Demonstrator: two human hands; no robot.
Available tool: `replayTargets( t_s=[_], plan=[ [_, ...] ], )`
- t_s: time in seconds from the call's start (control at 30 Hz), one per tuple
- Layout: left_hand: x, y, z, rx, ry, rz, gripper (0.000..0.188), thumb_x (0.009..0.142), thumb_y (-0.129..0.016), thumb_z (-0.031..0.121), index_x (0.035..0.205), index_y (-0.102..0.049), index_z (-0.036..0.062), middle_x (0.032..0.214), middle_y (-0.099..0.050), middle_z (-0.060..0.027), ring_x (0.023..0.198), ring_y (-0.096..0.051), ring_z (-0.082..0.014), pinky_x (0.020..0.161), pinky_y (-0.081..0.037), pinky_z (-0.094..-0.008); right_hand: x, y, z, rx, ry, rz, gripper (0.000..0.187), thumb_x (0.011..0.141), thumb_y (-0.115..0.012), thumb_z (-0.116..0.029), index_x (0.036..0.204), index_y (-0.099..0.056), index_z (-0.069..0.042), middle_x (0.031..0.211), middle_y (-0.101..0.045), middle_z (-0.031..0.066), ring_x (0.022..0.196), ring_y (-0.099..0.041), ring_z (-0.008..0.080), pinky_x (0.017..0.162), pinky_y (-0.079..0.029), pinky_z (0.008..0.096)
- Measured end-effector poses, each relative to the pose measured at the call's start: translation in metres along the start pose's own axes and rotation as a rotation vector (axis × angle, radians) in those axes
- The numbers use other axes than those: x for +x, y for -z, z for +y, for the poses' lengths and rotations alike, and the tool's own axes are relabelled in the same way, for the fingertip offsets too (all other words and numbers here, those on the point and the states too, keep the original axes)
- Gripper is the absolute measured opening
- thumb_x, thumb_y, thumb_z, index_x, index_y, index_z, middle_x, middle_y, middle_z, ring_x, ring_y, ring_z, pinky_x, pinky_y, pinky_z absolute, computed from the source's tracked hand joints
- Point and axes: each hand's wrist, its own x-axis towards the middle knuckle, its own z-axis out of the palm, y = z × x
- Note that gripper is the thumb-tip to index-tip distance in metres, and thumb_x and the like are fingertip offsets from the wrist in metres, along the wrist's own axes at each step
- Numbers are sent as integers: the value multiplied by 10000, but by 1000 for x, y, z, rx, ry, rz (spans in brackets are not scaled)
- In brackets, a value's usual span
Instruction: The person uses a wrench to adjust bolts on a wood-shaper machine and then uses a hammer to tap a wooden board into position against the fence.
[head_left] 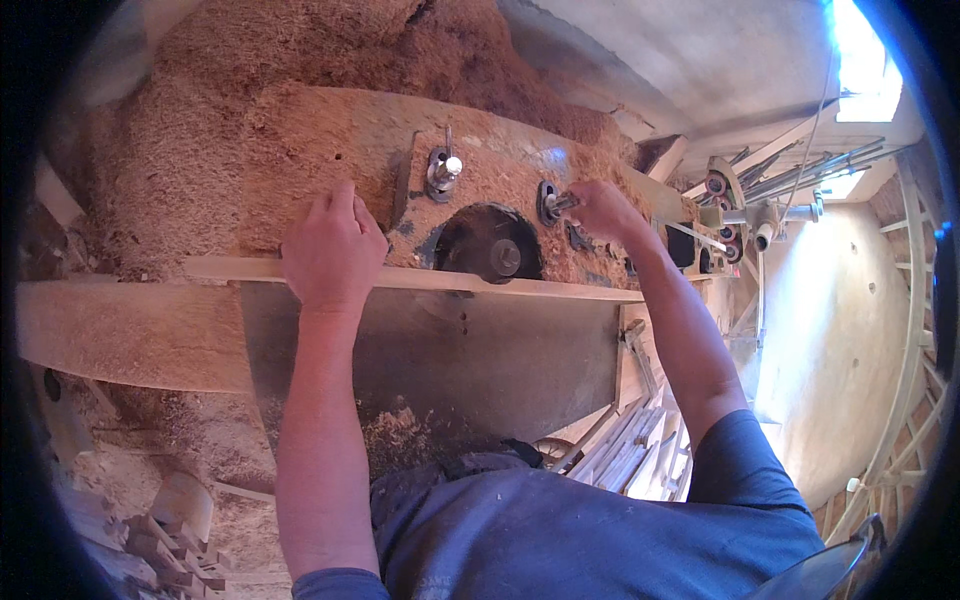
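The right hand [605,212] has its fingers narrowed around a metal fitting [548,203], which projects leftward from their tips on a dusty board [500,185]. Another bolt fitting [443,172] stands between the two hands' fingers, and a round cutter [503,258] sits left of the right fingers, nearer the body. The left hand [335,240] bends its fingers over a wooden strip [450,280]; whether they grip it, I cannot tell

Bare left hand [335,245] curls, back up, left forearm [325,430] straight ahead; bare right hand [603,212] pinches, right forearm [688,320] slants inward.
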Motion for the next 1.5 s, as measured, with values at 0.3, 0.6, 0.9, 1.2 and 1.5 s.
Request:
replayTargets(
  t_s=[0.3, 0.6, 0.9, 1.2, 1.5],
  plan=[
    [-2, -4, -4, -23, -6, 30, 204, 936, -614, 185, 1090, -700, 84, 932, -724, -128, 883, -702, -335, 733, -571, -449, -22, -25, -10, -197, 80, 355, 142, 834, -653, -95, 951, -661, -14, 881, -695, 247, 910, -663, 461, 813, -508, 556],
    [-2, -1, -1, -21, 2, 42, 213, 933, -614, 181, 1100, -710, 90, 958, -726, -117, 889, -703, -332, 752, -573, -448, -20, -13, 0, -115, 230, 211, 200, 793, -609, -36, 978, -684, -19, 908, -690, 258, 937, -654, 462, 825, -508, 548],
    [-2, -3, -2, -22, 28, 27, 213, 923, -624, 186, 1086, -723, 91, 976, -728, -118, 909, -704, -322, 758, -575, -442, -32, -8, -21, -89, 208, 230, 190, 823, -643, -91, 989, -686, -9, 897, -690, 253, 914, -655, 464, 807, -515, 550],
    [-2, -2, 0, -16, 44, 9, 219, 920, -629, 191, 1098, -726, 108, 972, -726, -124, 910, -705, -321, 748, -578, -447, -24, -30, -1, -183, 226, 462, 170, 873, -665, -154, 980, -666, -22, 855, -681, 232, 850, -653, 462, 780, -521, 547],
    [-3, -3, -3, -53, 37, 0, 265, 938, -625, 226, 1141, -733, 94, 996, -743, -154, 904, -712, -365, 782, -566, -483, -26, -24, -4, 33, 0, 216, 135, 883, -662, -155, 929, -684, -30, 844, -678, 248, 841, -661, 461, 761, -528, 525]
  ],
)
